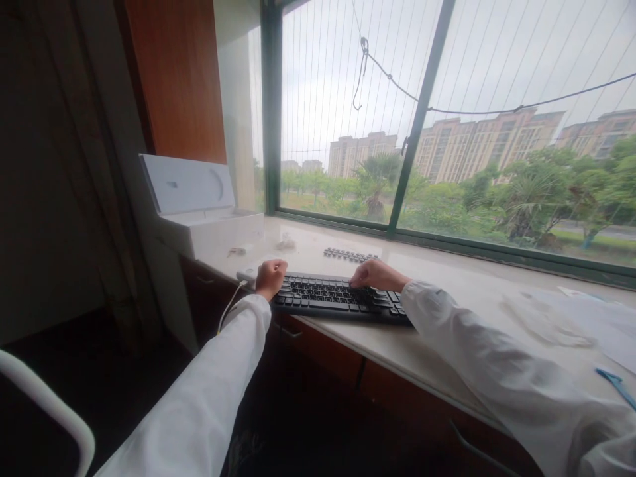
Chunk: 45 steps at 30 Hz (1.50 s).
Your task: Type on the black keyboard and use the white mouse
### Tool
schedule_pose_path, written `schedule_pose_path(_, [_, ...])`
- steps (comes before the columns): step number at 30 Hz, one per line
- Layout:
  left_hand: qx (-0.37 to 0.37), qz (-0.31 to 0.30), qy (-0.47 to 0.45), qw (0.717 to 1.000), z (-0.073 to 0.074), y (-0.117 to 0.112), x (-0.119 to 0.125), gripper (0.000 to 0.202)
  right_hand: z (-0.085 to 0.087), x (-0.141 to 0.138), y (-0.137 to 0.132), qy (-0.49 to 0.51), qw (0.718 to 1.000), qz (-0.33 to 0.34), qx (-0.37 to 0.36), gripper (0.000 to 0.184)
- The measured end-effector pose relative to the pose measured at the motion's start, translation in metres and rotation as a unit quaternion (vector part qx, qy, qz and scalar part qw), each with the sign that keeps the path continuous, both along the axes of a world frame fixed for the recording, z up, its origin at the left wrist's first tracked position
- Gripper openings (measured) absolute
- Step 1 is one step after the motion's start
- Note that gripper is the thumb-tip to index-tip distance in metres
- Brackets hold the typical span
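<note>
The keyboard [318, 290], a black oblong, lies on the smooth pale desk [447, 266], long axis running left to right, space bar [330, 305] toward the person. Left hand [271, 278] is curled at its left end, right hand [378, 273] bunched over its right-hand keys; whether either pinches anything cannot be told. Small blocky keycaps [350, 255] lie in rows beyond it.

The bench [470, 291] top is plain off-white; the drawer fronts [318, 346] below its front edge are reddish brown. The keyboard [332, 305] at the front edge is black. Loose keycaps [350, 256] toward the back edge are dark grey. The box [226, 235] at the left end is white, with a grey curved mark inside its lid [191, 182]. The window frame [392, 230] along the back edge is dark green.
</note>
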<state>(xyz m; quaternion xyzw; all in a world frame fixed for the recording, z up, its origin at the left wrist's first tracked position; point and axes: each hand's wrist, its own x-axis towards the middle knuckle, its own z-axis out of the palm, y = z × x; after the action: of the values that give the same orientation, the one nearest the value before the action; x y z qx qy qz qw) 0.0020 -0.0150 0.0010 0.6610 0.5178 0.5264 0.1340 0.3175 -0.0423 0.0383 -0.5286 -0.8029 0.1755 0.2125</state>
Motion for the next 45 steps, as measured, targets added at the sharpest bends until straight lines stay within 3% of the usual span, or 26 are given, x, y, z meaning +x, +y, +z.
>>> schedule_pose_path(8, [0.002,0.007,0.014,1.000,0.000,0.001,0.000,0.032,0.016,0.004,0.011,-0.038,0.995,0.038,-0.084,0.038])
schedule_pose_path(15, [-0.005,0.012,0.016,1.000,0.002,0.000,0.001,0.033,0.011,0.011,0.018,-0.041,0.994,0.086,-0.046,0.033])
schedule_pose_path(24, [0.010,0.011,0.006,1.000,-0.001,0.002,0.000,0.033,0.012,0.007,0.010,-0.025,0.994,0.094,-0.053,0.029])
schedule_pose_path(29, [0.013,0.002,0.000,1.000,-0.001,0.003,0.000,0.032,0.012,0.003,0.004,-0.035,0.993,0.111,-0.013,0.029])
schedule_pose_path(39, [0.009,0.001,-0.004,1.000,-0.001,0.002,0.000,0.032,0.020,-0.004,-0.007,-0.109,0.991,0.075,0.011,0.031])
schedule_pose_path(45, [0.008,0.003,-0.007,1.000,-0.001,0.002,0.000,0.032,0.022,-0.008,-0.010,-0.141,0.988,0.054,0.040,0.023])
